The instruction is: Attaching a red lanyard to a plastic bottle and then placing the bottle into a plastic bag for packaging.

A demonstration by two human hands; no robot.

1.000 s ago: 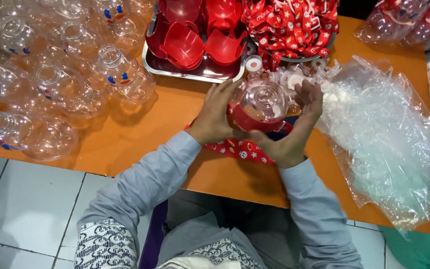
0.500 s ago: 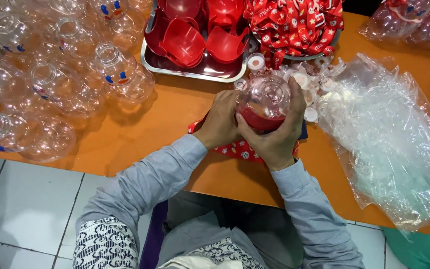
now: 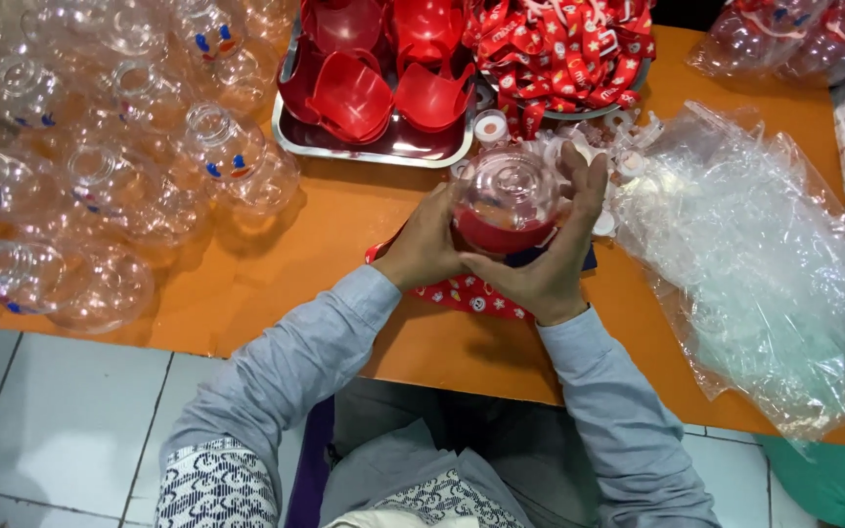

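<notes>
Centrally, a clear plastic jar [image 3: 509, 200] with a red insert in its lower part is gripped between both hands above the orange table [image 3: 344, 225]. The left hand [image 3: 425, 244] is pressed against the jar's left side, its fingers curled around the wall and clamped on it. The right hand [image 3: 552, 249] is wrapped round the right side and underside, with its fingers spread upward along the jar and closed on it as well. The jar is seen from its rounded top, just in front of a metal tray [image 3: 383, 147] in which red plastic cups [image 3: 354, 98] are stacked. Under the hands, a red patterned cloth [image 3: 471, 293] is laid flat on the table. To the left, a heap of empty clear jars [image 3: 100, 166] is spread across the tabletop, some marked with small blue and red dots. Behind the jar, a pile of red ribbons [image 3: 564, 54] is held in a second dish, with small white caps [image 3: 490, 126] scattered near it. To the right, crumpled clear plastic bags [image 3: 755, 264] are spread over the table's edge
</notes>
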